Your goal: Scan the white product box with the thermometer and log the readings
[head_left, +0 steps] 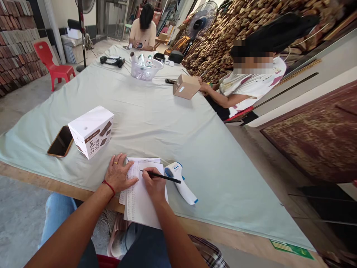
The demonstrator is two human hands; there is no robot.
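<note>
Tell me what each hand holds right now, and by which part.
The right hand holds a black pen near its writing tip. The left hand holds nothing; it lies flat on the paper sheets.

- Rows of writing on the white lined paper sheet [139, 201], under both hands: too small to read.
- Sheet's upper left part covered by the left hand [119, 174]; near edge hangs past the table edge.
- Black pen [160, 176] tip at the right hand [154, 185]: fingers hide the grip.
- White-and-blue handheld thermometer [181, 182] just right of the right hand: display not legible.
- Both forearms cut off by the bottom edge.
- Clear plastic basket [145, 69], far beyond the hands: contents partly indistinct.
</note>
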